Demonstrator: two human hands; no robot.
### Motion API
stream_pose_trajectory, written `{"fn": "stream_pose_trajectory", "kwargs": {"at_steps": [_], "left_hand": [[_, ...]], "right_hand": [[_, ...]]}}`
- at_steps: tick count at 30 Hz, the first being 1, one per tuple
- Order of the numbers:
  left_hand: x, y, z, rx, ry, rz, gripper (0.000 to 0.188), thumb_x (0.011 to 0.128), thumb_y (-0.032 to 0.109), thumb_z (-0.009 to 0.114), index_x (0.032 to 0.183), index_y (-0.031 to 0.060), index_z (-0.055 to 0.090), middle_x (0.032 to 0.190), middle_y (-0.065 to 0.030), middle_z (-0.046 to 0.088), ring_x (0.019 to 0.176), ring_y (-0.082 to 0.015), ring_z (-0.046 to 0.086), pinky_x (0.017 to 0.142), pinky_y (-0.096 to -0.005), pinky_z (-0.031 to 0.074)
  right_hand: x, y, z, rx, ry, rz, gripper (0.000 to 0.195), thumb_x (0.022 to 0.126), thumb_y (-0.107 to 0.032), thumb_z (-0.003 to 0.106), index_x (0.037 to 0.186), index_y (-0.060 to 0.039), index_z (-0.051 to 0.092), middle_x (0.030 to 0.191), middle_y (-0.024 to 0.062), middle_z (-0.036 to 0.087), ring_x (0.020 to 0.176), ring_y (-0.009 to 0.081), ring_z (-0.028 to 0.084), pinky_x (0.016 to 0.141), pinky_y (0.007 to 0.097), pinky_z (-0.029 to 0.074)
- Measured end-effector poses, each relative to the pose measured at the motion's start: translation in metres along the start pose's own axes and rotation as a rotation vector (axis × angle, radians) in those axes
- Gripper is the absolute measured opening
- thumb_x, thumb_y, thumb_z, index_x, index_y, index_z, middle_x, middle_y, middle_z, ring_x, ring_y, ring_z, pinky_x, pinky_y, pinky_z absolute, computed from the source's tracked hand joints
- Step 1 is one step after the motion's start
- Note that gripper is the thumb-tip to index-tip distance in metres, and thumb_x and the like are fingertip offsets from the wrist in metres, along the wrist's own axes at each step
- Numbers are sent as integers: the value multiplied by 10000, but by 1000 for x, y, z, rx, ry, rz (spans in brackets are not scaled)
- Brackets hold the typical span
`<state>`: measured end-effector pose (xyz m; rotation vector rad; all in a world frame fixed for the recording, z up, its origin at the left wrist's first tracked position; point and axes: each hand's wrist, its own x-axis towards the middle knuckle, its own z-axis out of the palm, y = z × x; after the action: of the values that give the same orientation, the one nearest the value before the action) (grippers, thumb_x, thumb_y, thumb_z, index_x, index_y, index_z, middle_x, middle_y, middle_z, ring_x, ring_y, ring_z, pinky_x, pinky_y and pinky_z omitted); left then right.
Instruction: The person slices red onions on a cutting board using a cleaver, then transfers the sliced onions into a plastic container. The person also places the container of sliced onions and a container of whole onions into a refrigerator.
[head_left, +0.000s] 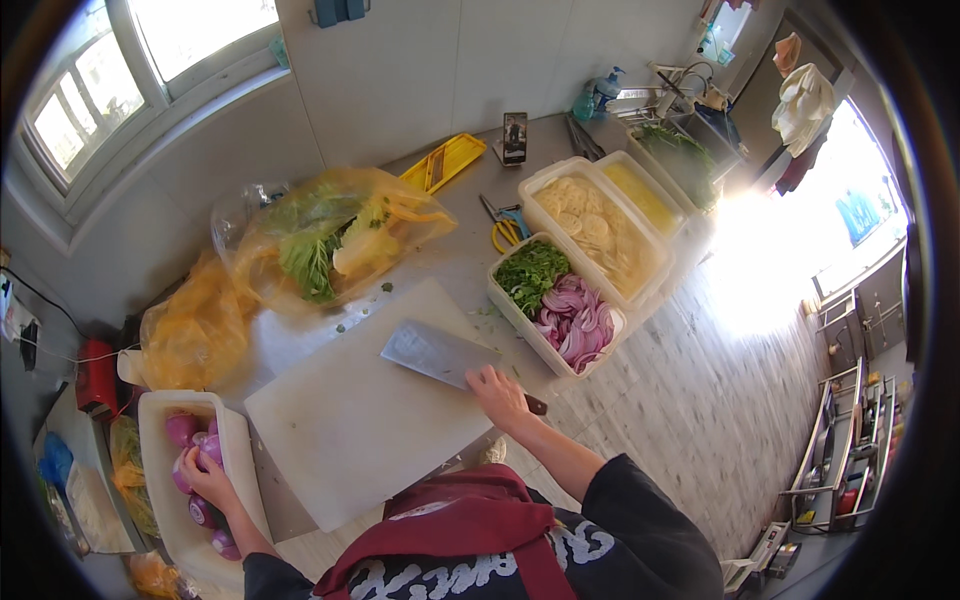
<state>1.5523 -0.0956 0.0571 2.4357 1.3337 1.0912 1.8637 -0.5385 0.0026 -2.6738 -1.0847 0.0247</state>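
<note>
My right hand (499, 394) is closed on a Chinese cleaver (431, 354) near where its blade meets the dark handle. The cleaver lies flat on a large white cutting board (349, 427), its blade pointing away to the left. My left hand (206, 480) is down inside a white plastic bin (251, 480), its fingers curled against peeled red onions (200, 511). Whether it grips one is hidden. Right of the board, a plastic container (559, 364) holds sliced red onion (577, 319) beside chopped green herbs (531, 271).
Behind that container stand a tub of pale slices in liquid (585, 217) and a tub of yellow contents (637, 195). Scissors (506, 225), a yellow mandoline slicer (446, 161) and a propped phone (514, 139) are farther back. Yellow plastic bags with leafy greens (311, 262) sit beyond the board.
</note>
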Motion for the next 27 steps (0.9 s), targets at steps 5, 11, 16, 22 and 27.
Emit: {"fn": "stream_pose_trajectory", "kwargs": {"at_steps": [5, 11, 16, 22, 27], "left_hand": [[-23, 25, 21, -50, -46, 35, 189, 794, -3, 585, 983, -6, 592, 1151, -170, 532, 1085, -338, 504, 941, -415, 396], [-58, 81, 58, -351, -211, -70, 176, 781, -21, 582, 954, 10, 584, 1141, -168, 531, 1093, -330, 503, 933, -403, 404], [-78, 165, 104, -363, -357, -21, 182, 760, -28, 599, 935, 18, 581, 1146, -162, 527, 1098, -324, 504, 937, -389, 402], [-101, 278, 152, -329, -492, -1, 204, 752, -5, 627, 950, 28, 595, 1173, -161, 520, 1116, -327, 499, 945, -391, 406], [-110, 345, 143, -265, -744, 131, 257, 744, 17, 656, 996, 38, 608, 1192, -162, 515, 1112, -341, 505, 929, -400, 426]], "right_hand": [[-18, -24, 3, 249, 20, -83, 328, 804, -189, 627, 1111, -107, 550, 1122, 136, 496, 952, 313, 538, 813, 403, 460], [-173, 42, -12, 1343, -879, 1171, 484, 986, -465, 353, 1159, -124, 650, 1101, 29, 647, 1025, 158, 547, 969, 324, 382], [-180, 166, 11, 389, -1291, 512, 590, 915, -573, 402, 1001, -68, 697, 1001, 130, 668, 997, 274, 583, 891, 393, 419], [40, 259, -207, 713, -1116, -32, 410, 927, -439, 506, 1208, -155, 602, 1132, 65, 634, 1046, 207, 577, 931, 352, 433], [276, 342, -244, 532, -323, -26, 378, 873, -53, 481, 1220, -151, 594, 859, 56, 642, 761, 150, 609, 713, 298, 510]]}}
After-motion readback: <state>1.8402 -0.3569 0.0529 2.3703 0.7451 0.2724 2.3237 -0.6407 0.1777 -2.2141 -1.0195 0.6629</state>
